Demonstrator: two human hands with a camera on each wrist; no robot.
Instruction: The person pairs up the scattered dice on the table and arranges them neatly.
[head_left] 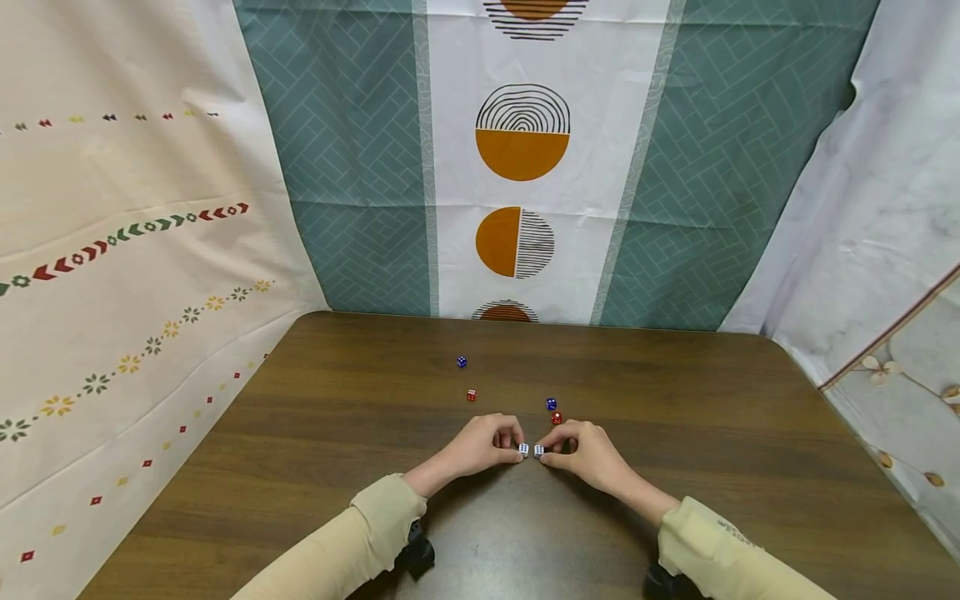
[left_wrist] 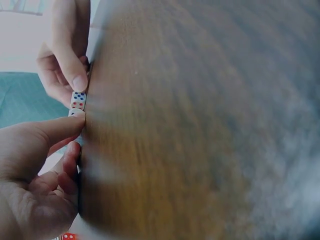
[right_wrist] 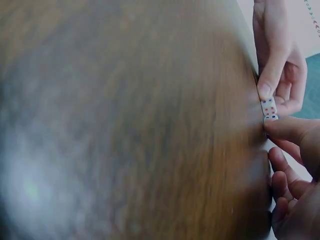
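Two white dice sit on the wooden table, a small gap apart in the head view. My left hand (head_left: 483, 444) pinches the left white die (head_left: 523, 449) between thumb and forefinger. The right white die (head_left: 539, 451) is pinched the same way by my right hand (head_left: 591, 457). In the left wrist view, the die at the right hand's fingertips (left_wrist: 78, 98) shows blue and red pips. The right wrist view shows the left hand's die (right_wrist: 268, 106) beyond my right thumb, which partly covers the nearer die.
Just beyond my right hand lie a blue die (head_left: 551, 403) and a red die (head_left: 557, 417), close together. Farther left are another red die (head_left: 471, 395) and another blue die (head_left: 461, 362). Patterned cloths (head_left: 360, 167) hang behind and beside the brown table (head_left: 337, 392).
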